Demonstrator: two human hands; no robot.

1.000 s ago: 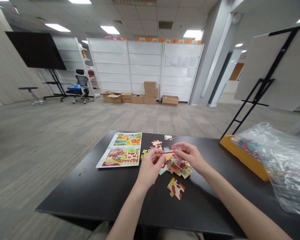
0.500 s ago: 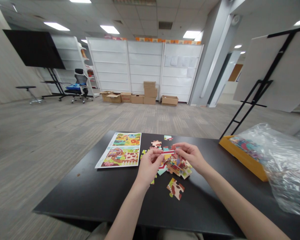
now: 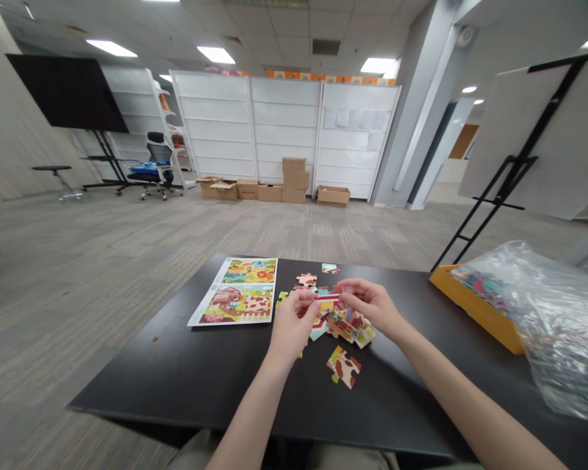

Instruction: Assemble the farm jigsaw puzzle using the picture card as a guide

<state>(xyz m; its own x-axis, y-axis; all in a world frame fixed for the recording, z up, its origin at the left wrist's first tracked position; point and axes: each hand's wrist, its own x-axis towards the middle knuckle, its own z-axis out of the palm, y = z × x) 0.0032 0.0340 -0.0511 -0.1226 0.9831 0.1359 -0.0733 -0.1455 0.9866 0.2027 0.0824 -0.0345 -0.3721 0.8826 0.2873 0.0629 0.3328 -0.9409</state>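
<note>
My left hand [image 3: 293, 324] and my right hand [image 3: 372, 304] pinch a puzzle piece [image 3: 328, 299] between them, one at each end. It carries a dark red and white stripe with yellow below. Under and behind my fingers lies a heap of jigsaw pieces [image 3: 351, 328], partly hidden by the hands. Nearer to me, joined or overlapping pieces with brown and cream cow patches [image 3: 343, 367] rest apart from the heap. Beyond the hands are a pink-and-brown piece [image 3: 306, 279] and a small green-and-white piece [image 3: 330, 268].
A printed picture sheet [image 3: 237, 291] with farm and animal scenes lies left of the heap on the black table [image 3: 176, 372]. To the right stands a yellow box [image 3: 477, 313] of colourful pieces, partly covered by a clear plastic bag [image 3: 563, 326]. An easel board [image 3: 529, 143] rises behind it.
Both hands stay almost in place with the striped piece between them. The whole view has shifted very slightly.
</note>
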